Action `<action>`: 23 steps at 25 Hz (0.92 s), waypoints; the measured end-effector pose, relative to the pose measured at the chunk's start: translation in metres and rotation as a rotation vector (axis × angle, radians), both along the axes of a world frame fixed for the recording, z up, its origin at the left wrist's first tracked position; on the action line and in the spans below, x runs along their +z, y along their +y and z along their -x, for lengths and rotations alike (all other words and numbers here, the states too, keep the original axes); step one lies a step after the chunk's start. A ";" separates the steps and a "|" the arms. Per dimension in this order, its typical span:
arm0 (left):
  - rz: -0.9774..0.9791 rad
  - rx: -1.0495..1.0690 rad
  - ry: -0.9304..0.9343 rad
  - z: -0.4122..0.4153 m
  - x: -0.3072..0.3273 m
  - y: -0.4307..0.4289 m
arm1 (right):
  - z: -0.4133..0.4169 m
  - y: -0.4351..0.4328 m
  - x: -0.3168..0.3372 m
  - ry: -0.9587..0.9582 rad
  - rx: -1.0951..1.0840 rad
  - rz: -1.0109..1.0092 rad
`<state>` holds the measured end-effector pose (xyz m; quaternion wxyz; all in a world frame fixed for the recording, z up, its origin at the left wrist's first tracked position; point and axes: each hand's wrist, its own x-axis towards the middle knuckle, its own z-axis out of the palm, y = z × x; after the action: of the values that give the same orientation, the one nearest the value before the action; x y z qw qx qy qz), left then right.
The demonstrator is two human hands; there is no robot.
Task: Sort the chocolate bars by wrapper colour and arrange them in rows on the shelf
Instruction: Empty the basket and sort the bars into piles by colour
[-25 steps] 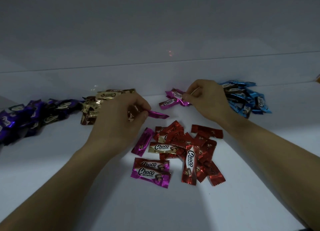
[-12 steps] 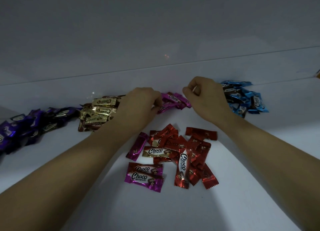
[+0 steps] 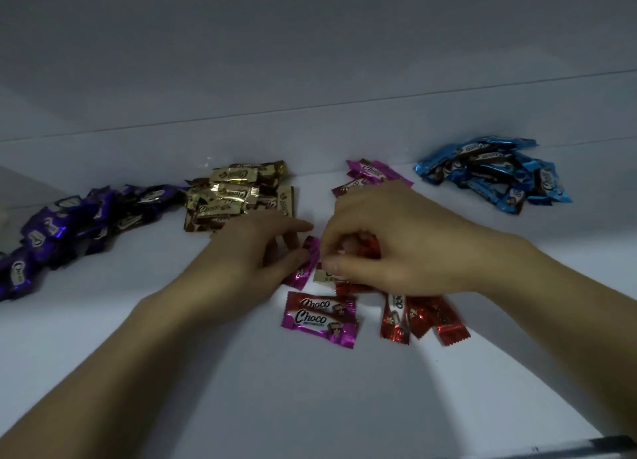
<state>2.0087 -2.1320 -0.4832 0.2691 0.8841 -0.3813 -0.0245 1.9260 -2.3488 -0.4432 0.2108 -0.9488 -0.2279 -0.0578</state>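
The white shelf [image 3: 172, 372] carries everything. Well out beyond the left hand [image 3: 251, 255] sprawls the purple pile [image 3: 51, 231]. Far past the right hand [image 3: 389, 241], on its outer side, sits the blue pile [image 3: 493, 172]. The gold pile [image 3: 234, 193] lies just beyond the left hand's fingertips.

The unsorted red bars [image 3: 420, 317] lie under and just nearer than the right hand. That hand is curled knuckles-up over them, fingers tucked down. Whether it has one pinched cannot be told, since the fingertips are hidden.

A small magenta group [image 3: 372, 172] lies right behind the right hand's knuckles. Two stacked magenta bars [image 3: 320, 317] lie between the two wrists.

The left hand is loosely spread, forefinger straight, thumb tip resting on a single magenta bar [image 3: 305, 265]; no closed grip shows. A stray gold bar [image 3: 324, 276] peeks out at the right thumb.

The bars look light and small, and the foil seems slick and crinkly. They would likely skid if pushed. A pinch across the short middle, or on a crimped end seal, looks safest.
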 end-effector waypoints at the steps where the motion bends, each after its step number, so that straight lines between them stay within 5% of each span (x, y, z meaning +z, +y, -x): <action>1: -0.022 -0.052 0.001 -0.004 -0.002 0.003 | 0.003 0.007 -0.001 0.042 0.066 0.034; 6: -0.115 -0.214 0.000 -0.014 0.000 0.009 | 0.009 0.015 -0.001 0.194 0.086 0.225; 11: -0.050 -0.195 0.071 -0.014 0.003 0.016 | 0.008 0.014 -0.007 0.189 0.121 0.171; 18: 0.277 -0.117 0.347 -0.021 0.014 0.025 | 0.004 0.004 0.001 0.371 0.015 -0.107; 23: 0.345 -0.091 0.397 -0.020 0.010 0.022 | -0.016 -0.027 0.006 0.293 -0.257 -0.376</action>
<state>2.0292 -2.1100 -0.4732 0.4837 0.7851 -0.3590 -0.1440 1.9424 -2.3755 -0.4373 0.4051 -0.9124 -0.0578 0.0123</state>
